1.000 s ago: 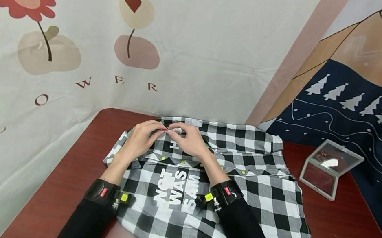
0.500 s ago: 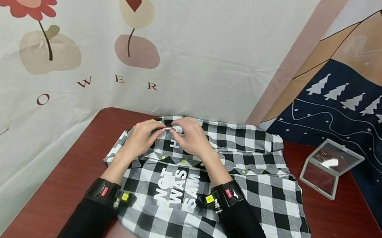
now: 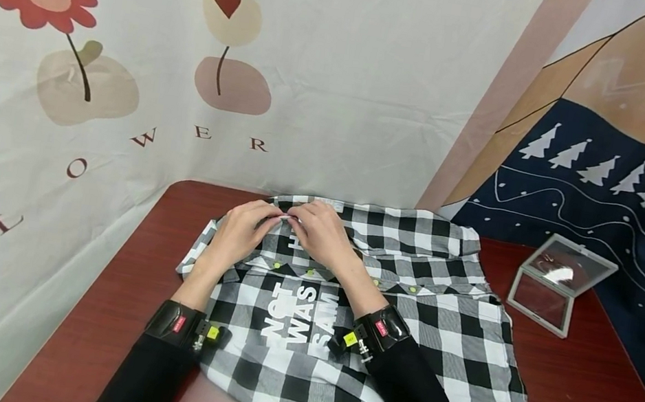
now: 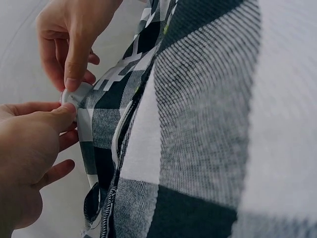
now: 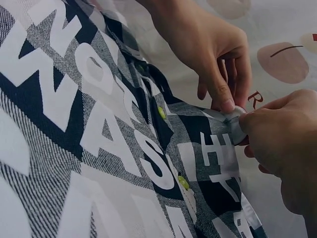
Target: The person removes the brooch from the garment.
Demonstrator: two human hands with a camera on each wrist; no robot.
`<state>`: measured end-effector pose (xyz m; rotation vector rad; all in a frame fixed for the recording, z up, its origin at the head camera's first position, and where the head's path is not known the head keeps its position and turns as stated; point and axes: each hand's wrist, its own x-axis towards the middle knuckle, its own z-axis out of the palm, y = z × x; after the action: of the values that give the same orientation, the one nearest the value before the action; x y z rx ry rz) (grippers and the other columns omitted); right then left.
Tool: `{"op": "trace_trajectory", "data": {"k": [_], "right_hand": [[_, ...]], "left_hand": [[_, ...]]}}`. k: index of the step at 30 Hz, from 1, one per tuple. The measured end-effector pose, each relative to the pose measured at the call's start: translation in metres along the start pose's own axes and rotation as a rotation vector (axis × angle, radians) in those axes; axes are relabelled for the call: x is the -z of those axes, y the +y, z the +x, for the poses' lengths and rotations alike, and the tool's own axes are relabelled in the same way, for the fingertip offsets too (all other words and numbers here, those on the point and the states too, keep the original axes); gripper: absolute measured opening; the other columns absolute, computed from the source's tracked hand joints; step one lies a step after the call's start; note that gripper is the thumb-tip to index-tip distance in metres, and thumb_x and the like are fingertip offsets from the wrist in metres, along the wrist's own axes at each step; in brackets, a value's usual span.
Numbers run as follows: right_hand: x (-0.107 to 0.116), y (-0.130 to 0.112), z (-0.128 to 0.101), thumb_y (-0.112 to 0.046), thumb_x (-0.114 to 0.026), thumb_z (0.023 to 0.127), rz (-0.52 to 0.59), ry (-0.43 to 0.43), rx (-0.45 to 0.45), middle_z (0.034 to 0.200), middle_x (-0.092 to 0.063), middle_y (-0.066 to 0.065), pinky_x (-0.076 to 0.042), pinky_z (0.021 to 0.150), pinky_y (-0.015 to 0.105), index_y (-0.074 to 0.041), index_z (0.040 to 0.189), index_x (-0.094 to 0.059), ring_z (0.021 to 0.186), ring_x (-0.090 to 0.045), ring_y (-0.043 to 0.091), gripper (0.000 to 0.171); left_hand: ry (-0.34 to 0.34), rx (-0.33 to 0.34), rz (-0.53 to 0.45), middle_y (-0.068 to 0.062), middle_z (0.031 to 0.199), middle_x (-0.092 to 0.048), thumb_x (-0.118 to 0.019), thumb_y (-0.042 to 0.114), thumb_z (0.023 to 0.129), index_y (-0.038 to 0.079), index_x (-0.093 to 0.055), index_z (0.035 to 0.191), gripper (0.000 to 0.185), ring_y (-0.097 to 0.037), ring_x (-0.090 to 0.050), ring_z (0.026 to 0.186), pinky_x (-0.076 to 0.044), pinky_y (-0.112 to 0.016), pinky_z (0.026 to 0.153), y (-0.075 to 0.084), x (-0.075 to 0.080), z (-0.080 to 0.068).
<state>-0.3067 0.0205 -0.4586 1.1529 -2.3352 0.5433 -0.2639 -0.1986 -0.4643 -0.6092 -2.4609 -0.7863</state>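
A black-and-white checked shirt with white printed letters and yellow-green buttons lies spread out. At its far edge, my left hand and right hand meet, thumb and fingertips together. Between them they pinch a small white round disc at the cloth's border. In the right wrist view, the disc overlaps the shirt edge beside the printed letters, and the left hand comes from above. In the left wrist view, the right hand has its thumb on the disc's top. Fingers hide part of the disc.
The shirt covers much of the reddish-brown table. An open, hinged clear-panelled case with a pale frame stands at the right. Behind the table hang a pale flower-printed cloth and a dark blue tree-printed cloth.
The right hand's fingers have shifted slightly at the disc, closing in towards the left hand. Red showed between the fingertips a second ago; white shows there now. The left hand has hardly moved.
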Motion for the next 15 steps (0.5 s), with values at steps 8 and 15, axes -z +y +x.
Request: {"op": "trace_trajectory", "data": {"k": [8, 15], "right_hand": [[0.0, 0.0006, -0.0004, -0.017, -0.074, 0.111, -0.019, 0.02, 0.01, 0.113, -0.087, 0.006, -0.064, 0.103, 0.044, -0.01, 0.118, -0.085, 0.106, -0.079, 0.025, 0.014], [-0.0028, 0.0004, -0.0027, -0.016, -0.074, 0.111, -0.012, 0.023, -0.007, 0.114, -0.086, 0.006, -0.064, 0.104, 0.045, -0.01, 0.118, -0.084, 0.107, -0.079, 0.025, 0.014]], "left_hand": [[-0.009, 0.012, -0.012, -0.012, 0.116, -0.083, -0.078, 0.014, 0.108, 0.006, -0.085, 0.12, 0.016, -0.032, -0.081, 0.105, -0.066, -0.05, 0.089, 0.0039, 0.0024, 0.0012], [0.007, 0.002, -0.024, -0.013, 0.116, -0.083, -0.078, 0.012, 0.108, 0.005, -0.085, 0.12, 0.016, -0.032, -0.081, 0.103, -0.066, -0.049, 0.087, 0.0026, 0.001, -0.0003]]}}
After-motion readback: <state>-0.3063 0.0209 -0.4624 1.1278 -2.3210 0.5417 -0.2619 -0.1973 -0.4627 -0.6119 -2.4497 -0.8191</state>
